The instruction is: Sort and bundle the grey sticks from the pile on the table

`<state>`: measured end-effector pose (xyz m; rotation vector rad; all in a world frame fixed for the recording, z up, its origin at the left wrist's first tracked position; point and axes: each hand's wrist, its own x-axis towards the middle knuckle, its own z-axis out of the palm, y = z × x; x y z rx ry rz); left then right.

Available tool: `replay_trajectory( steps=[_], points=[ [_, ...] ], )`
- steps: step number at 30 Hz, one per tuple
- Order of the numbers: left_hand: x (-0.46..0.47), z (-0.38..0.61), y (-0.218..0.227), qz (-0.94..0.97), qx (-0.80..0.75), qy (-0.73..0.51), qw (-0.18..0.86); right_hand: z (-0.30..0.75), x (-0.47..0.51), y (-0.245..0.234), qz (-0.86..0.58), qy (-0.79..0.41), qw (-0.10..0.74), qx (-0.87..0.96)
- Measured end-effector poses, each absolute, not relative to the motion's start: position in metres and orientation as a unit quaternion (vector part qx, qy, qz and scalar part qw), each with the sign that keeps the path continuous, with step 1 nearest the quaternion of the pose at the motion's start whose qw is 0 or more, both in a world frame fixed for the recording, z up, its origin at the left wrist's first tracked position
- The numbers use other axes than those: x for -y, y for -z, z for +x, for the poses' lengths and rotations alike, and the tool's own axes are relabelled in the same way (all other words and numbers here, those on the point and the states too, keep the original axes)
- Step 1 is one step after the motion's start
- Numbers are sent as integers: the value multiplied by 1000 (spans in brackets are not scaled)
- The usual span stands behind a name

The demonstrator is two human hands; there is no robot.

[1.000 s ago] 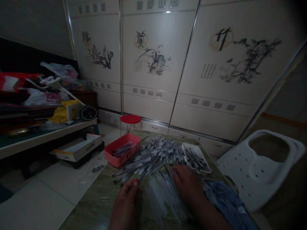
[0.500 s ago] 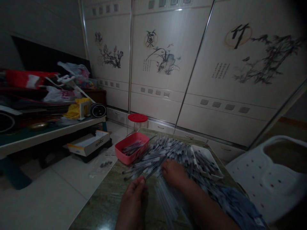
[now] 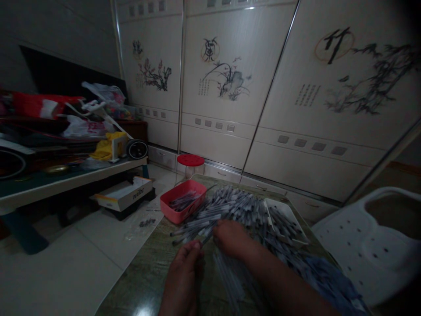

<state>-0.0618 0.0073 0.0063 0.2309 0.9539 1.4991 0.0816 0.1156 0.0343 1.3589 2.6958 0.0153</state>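
Note:
My left hand (image 3: 184,268), at the table's near side, pinches the end of a thin pen (image 3: 207,239) between thumb and fingers. The pen slants up and right to my right hand (image 3: 232,239), whose curled fingers close around its other end; their tips are hidden. Beyond both hands spreads a large heap of clear-barrelled pens (image 3: 235,204) with dark ends. Below my right hand lies a bundle of clear plastic tubes (image 3: 228,276), partly covered by the forearm. The picture is dim and slightly blurred.
A red basket (image 3: 177,216) with some pens stands at the left of the table (image 3: 141,267). On the right is a white tray (image 3: 297,239) of pens, with blue cloth (image 3: 332,281) nearer. Around the table are a white chair (image 3: 365,237) and a red stool (image 3: 190,160).
My right hand has moved left, closer to my left hand, so less of the pen shows between them. The left hand has barely moved. The whole view has shifted slightly.

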Motion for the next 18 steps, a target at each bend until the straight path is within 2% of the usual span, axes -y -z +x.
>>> replay_trajectory(
  steps=[4, 8, 13, 18],
  points=[
    [-8, -62, -3, 114, -423, -651, 621, 82, -115, -38, 422, 3, 37, -906],
    [-9, -61, 0, 131, -419, -649, 622, 84, -109, -44, 413, 20, -36, -910],
    [-8, -59, -2, 147, -444, -644, 606, 98, -87, -57, 452, 51, -199, -868],
    [-4, -55, -8, 204, -496, -608, 585, 135, -44, -58, 566, 97, -381, -725]
  ],
)
